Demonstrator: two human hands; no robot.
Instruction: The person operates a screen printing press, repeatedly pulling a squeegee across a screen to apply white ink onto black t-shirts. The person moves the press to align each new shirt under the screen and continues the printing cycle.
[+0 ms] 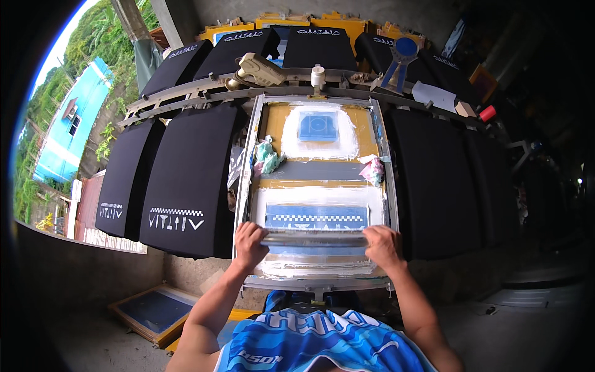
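Observation:
A wide squeegee (316,238) lies across the lower part of a framed printing screen (322,169). My left hand (251,244) is closed round its left end, and my right hand (383,247) grips the right end. Just beyond the squeegee, a blue stencil area (317,216) shows a checkered band, with the shapes below it partly covered by the tool. White ink is smeared around this stencil. Farther up the screen sits a smaller blue stencil patch (318,126) with white around it. What lies under the screen is hidden.
Crumpled rags, one greenish (268,156) and one pink (372,170), rest on the screen's sides. Black garments on boards (189,180) stand left, with more boards (434,186) right. A heat gun (259,70) and white container (318,77) sit on the rail (211,94). A framed screen (155,313) leans low left.

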